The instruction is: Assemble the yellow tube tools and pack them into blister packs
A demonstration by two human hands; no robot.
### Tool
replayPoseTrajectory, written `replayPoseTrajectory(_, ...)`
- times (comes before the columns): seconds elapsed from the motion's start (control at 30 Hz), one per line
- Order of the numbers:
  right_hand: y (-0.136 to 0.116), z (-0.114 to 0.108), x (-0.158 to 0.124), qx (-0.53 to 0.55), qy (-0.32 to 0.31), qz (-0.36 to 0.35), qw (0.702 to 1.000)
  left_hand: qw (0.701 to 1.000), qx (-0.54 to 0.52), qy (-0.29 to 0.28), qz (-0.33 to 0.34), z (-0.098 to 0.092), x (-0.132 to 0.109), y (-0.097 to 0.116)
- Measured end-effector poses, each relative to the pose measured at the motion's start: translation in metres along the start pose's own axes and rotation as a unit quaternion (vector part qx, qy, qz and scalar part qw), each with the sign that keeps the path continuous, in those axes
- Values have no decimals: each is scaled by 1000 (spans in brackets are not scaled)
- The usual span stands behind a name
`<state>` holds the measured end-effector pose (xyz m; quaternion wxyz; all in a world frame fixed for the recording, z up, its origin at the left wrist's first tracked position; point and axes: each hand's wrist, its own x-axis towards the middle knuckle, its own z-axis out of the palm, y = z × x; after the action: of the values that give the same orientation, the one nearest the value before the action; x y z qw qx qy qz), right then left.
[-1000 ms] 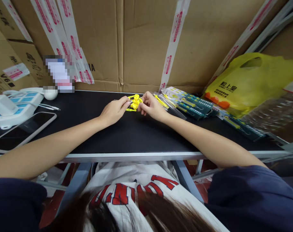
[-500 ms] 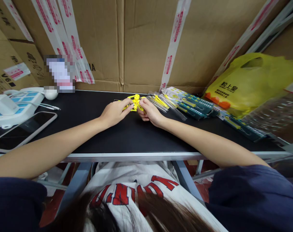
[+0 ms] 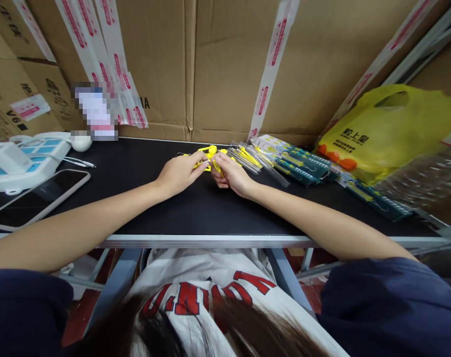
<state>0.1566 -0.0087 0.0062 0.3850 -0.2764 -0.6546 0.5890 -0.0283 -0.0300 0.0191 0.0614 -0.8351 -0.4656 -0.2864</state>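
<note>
My left hand [image 3: 178, 176] is closed in a pinch near the back middle of the tabletop, on a small yellow part whose shape is mostly hidden. My right hand [image 3: 232, 173] faces it, its fingers wrapped round a yellow plastic piece [image 3: 218, 168]; the two hands' fingertips nearly meet. Behind the fingers lie more yellow plastic parts [image 3: 212, 149]. Just right of my right hand are several thin metal rods with yellow pieces [image 3: 250, 156], some in clear plastic sleeves.
Dark green and white printed packs [image 3: 297, 163] lie to the right, near a yellow plastic bag [image 3: 392, 134]. A phone [image 3: 39, 198] and a white power strip [image 3: 46, 161] with cables are at left. Large cardboard boxes [image 3: 154, 64] stand behind the black tabletop [image 3: 195, 213].
The hands stay in nearly the same place, with their fingertips slightly shifted on the yellow parts. The whole view has moved a little.
</note>
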Motion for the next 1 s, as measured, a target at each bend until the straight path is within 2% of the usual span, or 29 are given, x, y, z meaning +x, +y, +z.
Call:
replayPoseTrajectory(0.37,2,-1,0,-11,-1,-6,1000,996,74,-31,-41,-5,-1,9)
replayPoseTrajectory(0.53,0,1,0,12,-1,5,1000,993,100,-57,-35,-6,-3,16)
replayPoseTrajectory(0.83,-9,6,-2,33,5,32,999,998,49,-21,-39,-4,-3,12)
replayPoseTrajectory(1.0,-7,6,-2,27,6,29,999,998,42,-24,-36,-3,-3,11)
